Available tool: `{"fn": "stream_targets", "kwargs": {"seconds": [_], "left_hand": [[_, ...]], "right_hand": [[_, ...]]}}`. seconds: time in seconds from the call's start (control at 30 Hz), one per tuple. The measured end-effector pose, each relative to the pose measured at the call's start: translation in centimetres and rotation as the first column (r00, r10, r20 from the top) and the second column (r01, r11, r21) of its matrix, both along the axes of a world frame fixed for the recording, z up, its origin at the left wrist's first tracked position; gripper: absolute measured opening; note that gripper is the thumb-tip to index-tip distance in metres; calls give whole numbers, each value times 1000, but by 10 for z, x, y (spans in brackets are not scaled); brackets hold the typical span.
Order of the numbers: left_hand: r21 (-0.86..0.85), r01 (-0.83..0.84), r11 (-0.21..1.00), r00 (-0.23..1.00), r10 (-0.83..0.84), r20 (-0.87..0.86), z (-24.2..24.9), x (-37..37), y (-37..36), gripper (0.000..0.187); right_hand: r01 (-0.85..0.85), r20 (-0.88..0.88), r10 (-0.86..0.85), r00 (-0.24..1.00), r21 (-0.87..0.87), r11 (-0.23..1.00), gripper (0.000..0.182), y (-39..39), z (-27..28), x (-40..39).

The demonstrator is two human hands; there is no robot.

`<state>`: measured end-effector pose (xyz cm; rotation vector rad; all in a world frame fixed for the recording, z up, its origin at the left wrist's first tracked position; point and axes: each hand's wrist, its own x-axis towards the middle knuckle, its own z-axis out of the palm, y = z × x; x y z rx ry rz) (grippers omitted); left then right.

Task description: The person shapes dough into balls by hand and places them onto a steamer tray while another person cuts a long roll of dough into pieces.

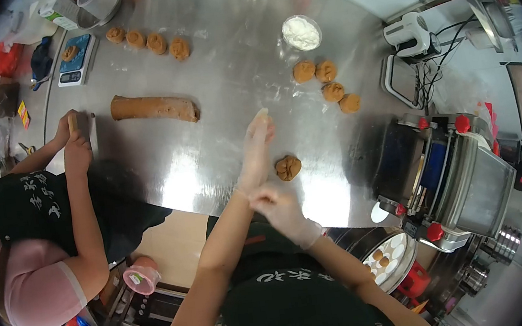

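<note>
Left hand [255,150], in a thin clear glove, is stretched out over the steel desk [223,63], fingers straight and together, grasping nothing. Right hand [277,205], also gloved, is pinched on the glove cuff at the left wrist, so it's clenched on the cuff. Both hover above the desk's near edge.

Just right of the left hand, a brown dough lump [288,167] lies on the desk, close to but not touching the fingers. Further back-right, 4 dough balls [327,84] sit in a loose cluster, w/ a small bowl of white flour [301,32] behind them. Far left-back: a row of 4 more dough pieces [147,41], next to a blue scale [76,59] w/ one piece on it. A long dough log [154,107] lies mid-desk on the left.

A co-worker [36,243] in a pink top and dark apron stands at the left, both hands [75,137] on a scraper at the desk edge, near the log's end but apart from it. At right, a dough-sheeter machine [451,172] w/ red knobs; a white hand mixer [408,37] behind it.
</note>
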<state>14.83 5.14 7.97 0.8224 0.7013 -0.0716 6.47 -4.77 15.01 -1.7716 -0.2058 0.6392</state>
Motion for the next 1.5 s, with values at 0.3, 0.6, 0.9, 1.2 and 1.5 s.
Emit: {"fn": "stream_targets", "kwargs": {"seconds": [0.3, 0.6, 0.9, 1.2, 1.5], "left_hand": [[870, 421, -256, 795, -356, -490, 34, 12, 10, 84], [648, 379, -661, 723, -226, -653, 19, 17, 7, 79], [608, 277, -745, 723, -255, -642, 12, 6, 4, 72], [574, 326, -751, 674, -241, -698, 2, -4, 8, 72], [852, 251, -460, 766, -444, -465, 25, -12, 16, 87]], "right_hand": [[325, 343, -296, 891, -29, 945, 25, -6, 10, 32], [126, 488, 47, 872, -316, 940, 30, 13, 20, 17], [105, -95, -117, 988, -130, 986, 17, 8, 14, 27], [-43, 484, 324, 813, -505, 862, 15, 8, 25, 31], [16, 34, -15, 999, -38, 999, 7, 16, 5, 2]]}}
